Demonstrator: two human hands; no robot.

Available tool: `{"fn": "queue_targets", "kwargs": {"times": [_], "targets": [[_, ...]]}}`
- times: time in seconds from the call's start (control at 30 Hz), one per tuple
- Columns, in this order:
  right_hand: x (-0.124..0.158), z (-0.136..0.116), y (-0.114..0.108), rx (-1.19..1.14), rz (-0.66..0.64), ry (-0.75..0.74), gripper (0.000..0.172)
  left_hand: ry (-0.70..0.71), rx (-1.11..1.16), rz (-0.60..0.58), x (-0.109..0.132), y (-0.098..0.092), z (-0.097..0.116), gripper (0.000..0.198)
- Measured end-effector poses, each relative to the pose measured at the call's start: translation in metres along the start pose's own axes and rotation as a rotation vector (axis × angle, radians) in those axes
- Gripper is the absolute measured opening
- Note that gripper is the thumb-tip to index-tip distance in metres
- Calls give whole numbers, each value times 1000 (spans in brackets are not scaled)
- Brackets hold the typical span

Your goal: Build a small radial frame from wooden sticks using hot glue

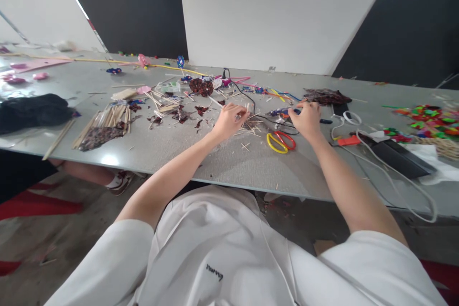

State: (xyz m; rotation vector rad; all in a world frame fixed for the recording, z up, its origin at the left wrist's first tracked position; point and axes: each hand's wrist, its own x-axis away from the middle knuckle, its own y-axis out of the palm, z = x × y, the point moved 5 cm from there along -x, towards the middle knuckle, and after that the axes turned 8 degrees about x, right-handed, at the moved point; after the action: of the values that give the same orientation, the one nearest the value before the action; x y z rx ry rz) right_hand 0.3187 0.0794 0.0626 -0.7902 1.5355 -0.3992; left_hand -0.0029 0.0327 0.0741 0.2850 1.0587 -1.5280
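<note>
My left hand (231, 119) is closed on a thin white stick (215, 101). At the stick's far end is a dark brown patterned piece with rounded lobes (201, 87). To the right, my right hand (306, 117) has its fingers closed on a blue glue gun (282, 112), whose tip points left toward my other hand. Part of the gun is hidden behind the fingers. Scissors with one yellow and one red handle (281, 142) lie just below it. Short wooden sticks (253, 128) are scattered between the hands.
Bundled sticks (102, 124) and brown patterned scraps (181, 114) lie left. A black cable (247, 95) crosses behind my hands. On the right are a white cord (394, 184), a black case (403, 158) and colourful pieces (430, 119). Dark cloth (34, 112) lies far left.
</note>
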Motion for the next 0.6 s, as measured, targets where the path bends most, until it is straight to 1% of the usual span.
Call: {"fn": "queue_targets", "kwargs": {"times": [0.03, 0.07, 0.1, 0.13, 0.2, 0.23, 0.27, 0.33, 0.37, 0.47, 0.6], "targets": [[0, 0, -4, 19, 71, 75, 38, 5, 3, 4, 0, 0, 1, 19], [-1, -4, -6, -9, 90, 115, 40, 13, 10, 8, 0, 0, 1, 19], [-2, -11, -6, -94, 59, 139, 41, 24, 18, 12, 0, 0, 2, 19], [-3, -19, -3, -224, -34, 150, 42, 35, 26, 16, 1, 0, 3, 19], [0, -42, 6, -514, -313, 210, 52, 53, 39, 26, 1, 0, 5, 18], [3, -54, 7, -621, -418, 244, 58, 60, 44, 33, 1, 0, 5, 18], [7, -66, 7, -691, -495, 265, 61, 71, 49, 41, 2, 0, 6, 18], [16, -89, 4, -769, -593, 274, 64, 109, 64, 68, 3, 0, 7, 17], [19, -98, 0, -787, -594, 278, 65, 136, 75, 86, 4, 0, 8, 17], [27, -118, -10, -734, -587, 249, 68, 206, 99, 116, 6, 1, 9, 17], [30, -129, -18, -751, -581, 227, 68, 214, 103, 94, 7, 4, 9, 17]]}}
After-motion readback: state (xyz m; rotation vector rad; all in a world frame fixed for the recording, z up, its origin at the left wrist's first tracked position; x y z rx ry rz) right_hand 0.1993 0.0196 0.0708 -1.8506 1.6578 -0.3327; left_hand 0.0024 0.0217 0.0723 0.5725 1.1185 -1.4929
